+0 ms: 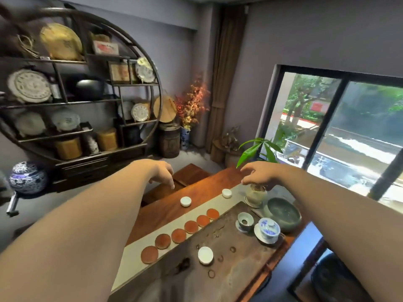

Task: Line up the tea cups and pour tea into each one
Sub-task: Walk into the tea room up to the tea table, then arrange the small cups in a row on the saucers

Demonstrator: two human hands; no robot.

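Observation:
Three small white tea cups show: one (pixel 185 201) and another (pixel 226 193) stand on the pale runner (pixel 130 253) at the far end, and a third (pixel 205 255) sits on the dark stone tea tray (pixel 244 264). Several round red-brown coasters (pixel 178 235) lie in a row along the runner. A blue-and-white lidded gaiwan (pixel 267 229) on a saucer and a strainer cup (pixel 245 221) stand at the tray's right. My left hand (pixel 162 174) hovers empty, fingers apart, beyond the far cups. My right hand (pixel 259 174) hangs open just above a pale jar (pixel 255 196).
A green glazed bowl (pixel 283 213) sits right of the tray. The wooden table (pixel 165 216) has a step-down section at its far left. A potted plant (pixel 259 149) stands behind. A round display shelf (pixel 82 94) fills the left wall, a window (pixel 340 131) the right.

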